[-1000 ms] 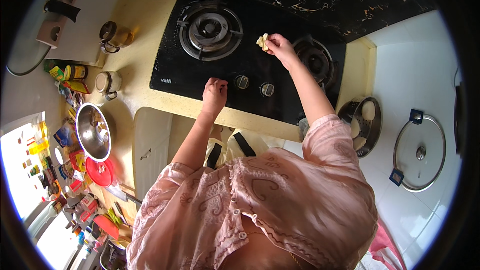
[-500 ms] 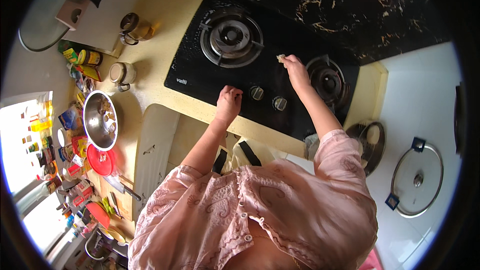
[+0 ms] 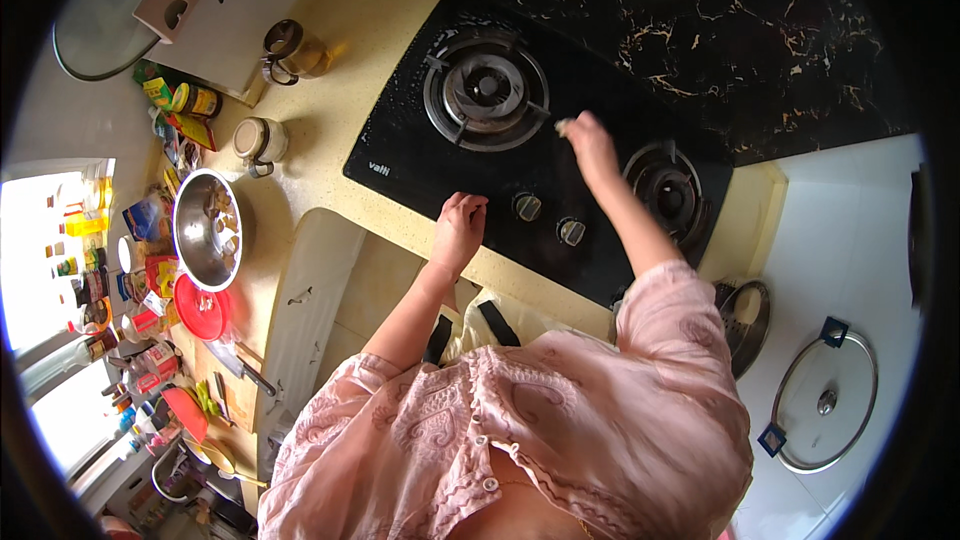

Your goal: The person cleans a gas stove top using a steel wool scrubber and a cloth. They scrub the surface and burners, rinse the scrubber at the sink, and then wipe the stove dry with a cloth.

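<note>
- The right hand (image 3: 594, 150) has its fingers pinched on a small pale wad (image 3: 562, 127), over the stove (image 3: 600, 208) between the left burner (image 3: 487, 90) and the right burner (image 3: 668, 196). Blur hides whether the wad touches the glass.
- Gripping it at the fingertips probably leaves the wad's far side free and the palm clear of the burners.
- The left hand (image 3: 460, 230) is by the stove's front edge, left of the knobs (image 3: 528, 206), fingers curled; I cannot tell whether they hold anything. It may be there for balance.
- On the counter (image 3: 335, 135), the steel bowl (image 3: 193, 238) has brown and pale pieces gathered along its right side.
- The red dish (image 3: 193, 322), just beside the bowl, has a few small light bits in it.
- The glass mug (image 3: 300, 52) has amber liquid under a dark top; the nearby jar (image 3: 260, 142) has pale contents, too unclear to name.
- Right of the stove, the perforated pan (image 3: 757, 338), partly behind the sleeve (image 3: 660, 315), has a pale round piece inside.
- Two blue holders at the rim of the glass lid (image 3: 822, 425) seem to keep it against the white surface.
</note>
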Demonstrator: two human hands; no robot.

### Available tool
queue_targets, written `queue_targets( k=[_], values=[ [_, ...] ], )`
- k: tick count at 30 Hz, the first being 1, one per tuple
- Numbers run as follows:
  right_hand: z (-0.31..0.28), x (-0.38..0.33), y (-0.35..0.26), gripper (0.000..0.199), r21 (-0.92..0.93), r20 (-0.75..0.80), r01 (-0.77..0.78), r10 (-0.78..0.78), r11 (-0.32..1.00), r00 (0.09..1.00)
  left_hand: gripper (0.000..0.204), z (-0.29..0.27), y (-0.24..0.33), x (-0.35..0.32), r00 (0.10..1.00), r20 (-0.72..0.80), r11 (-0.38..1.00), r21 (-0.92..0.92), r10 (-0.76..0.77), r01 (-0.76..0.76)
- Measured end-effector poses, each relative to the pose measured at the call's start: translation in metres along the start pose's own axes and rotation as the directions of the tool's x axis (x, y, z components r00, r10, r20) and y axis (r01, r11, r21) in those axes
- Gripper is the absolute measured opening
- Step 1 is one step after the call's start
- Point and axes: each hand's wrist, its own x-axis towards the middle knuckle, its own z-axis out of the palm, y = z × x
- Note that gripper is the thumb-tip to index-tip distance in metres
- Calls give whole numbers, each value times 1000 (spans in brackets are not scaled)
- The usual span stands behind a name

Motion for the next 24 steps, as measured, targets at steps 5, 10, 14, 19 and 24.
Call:
queue_targets(
  k=[5,10,14,19,24],
  values=[
    [-7,-6,1,10,-192,-7,302,-309,934,951,9,-3,-2,5,996,-20,994,65,86,-85],
    [-11,49,27,8,-265,-237,146,-211,953,948,10,-11,-12,4,995,-31,993,63,97,-95],
    [3,34,21,10,-105,-133,90,-103,990,986,10,-9,-18,-4,996,-18,990,116,85,-82],
    [5,-29,1,8,-166,20,393,-396,904,918,11,-12,-20,-4,990,-25,982,131,137,-133],
    [-11,27,27,5,-226,-141,99,-133,969,981,10,-20,-21,3,990,-48,987,95,133,-128]
  ],
)
